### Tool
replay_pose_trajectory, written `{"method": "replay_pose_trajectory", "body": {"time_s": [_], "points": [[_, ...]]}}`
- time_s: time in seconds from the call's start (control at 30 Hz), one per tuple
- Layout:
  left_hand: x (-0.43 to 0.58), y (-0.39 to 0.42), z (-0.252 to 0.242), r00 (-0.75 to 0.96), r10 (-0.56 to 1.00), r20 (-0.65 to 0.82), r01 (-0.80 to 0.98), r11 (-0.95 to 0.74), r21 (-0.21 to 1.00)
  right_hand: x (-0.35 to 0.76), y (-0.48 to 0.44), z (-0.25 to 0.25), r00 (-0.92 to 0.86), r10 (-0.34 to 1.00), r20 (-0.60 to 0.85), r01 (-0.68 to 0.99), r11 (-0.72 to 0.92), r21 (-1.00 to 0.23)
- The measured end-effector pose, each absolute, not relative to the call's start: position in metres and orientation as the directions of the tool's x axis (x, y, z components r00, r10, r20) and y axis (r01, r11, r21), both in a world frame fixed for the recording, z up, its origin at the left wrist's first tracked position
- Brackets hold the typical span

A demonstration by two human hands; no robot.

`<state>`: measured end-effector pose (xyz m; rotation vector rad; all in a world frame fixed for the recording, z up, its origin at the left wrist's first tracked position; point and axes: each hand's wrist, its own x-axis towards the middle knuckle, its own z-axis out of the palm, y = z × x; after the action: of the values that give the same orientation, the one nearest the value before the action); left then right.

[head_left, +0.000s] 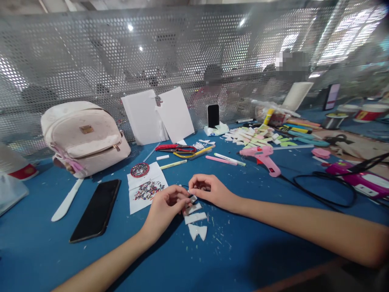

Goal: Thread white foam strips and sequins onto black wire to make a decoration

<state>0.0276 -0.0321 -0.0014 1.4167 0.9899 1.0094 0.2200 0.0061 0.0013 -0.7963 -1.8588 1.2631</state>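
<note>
Over the middle of the blue table, my left hand and my right hand almost meet. My left hand's curled fingers close on a small white strip. Thumb and finger of my right hand are pinched together just above it; what they grip is too small to make out. Below the fingertips lie flat white strips in a row, with a white bow-shaped piece nearest me. Left of my left hand, colourful sequins are spread on a white paper beside a round red-rimmed dish.
A pink glue gun with a black cord lies right. Behind are red-handled pliers, markers and a pile of pale strips. A phone, a white plastic knife and a backpack occupy the left.
</note>
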Motion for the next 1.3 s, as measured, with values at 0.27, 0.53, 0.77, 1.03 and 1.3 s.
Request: {"method": "replay_pose_trajectory", "body": {"time_s": [0.27,0.53,0.77,1.03,1.3], "points": [[0.0272,-0.0322,-0.0041,0.306,0.949,0.078,0.067,-0.103,0.992,0.2179,0.0014,0.0041,-0.54,0.802,0.254,0.109,0.366,-0.924],[0.0278,-0.0326,0.0023,0.329,0.937,0.12,0.107,-0.163,0.981,0.2198,0.0011,0.005,-0.525,0.808,0.268,0.125,0.385,-0.915],[0.0256,-0.0324,0.0013,0.358,0.923,0.145,0.096,-0.19,0.977,0.2194,0.0018,0.0041,-0.516,0.809,0.28,0.119,0.392,-0.912],[0.0256,-0.0326,0.0008,0.323,0.94,0.111,0.111,-0.154,0.982,0.2196,0.0033,0.003,-0.507,0.817,0.275,0.124,0.385,-0.914],[0.0253,-0.0317,-0.0022,0.295,0.952,0.076,0.092,-0.107,0.99,0.2202,-0.0004,0.0061,-0.514,0.809,0.285,0.131,0.403,-0.906]]}}
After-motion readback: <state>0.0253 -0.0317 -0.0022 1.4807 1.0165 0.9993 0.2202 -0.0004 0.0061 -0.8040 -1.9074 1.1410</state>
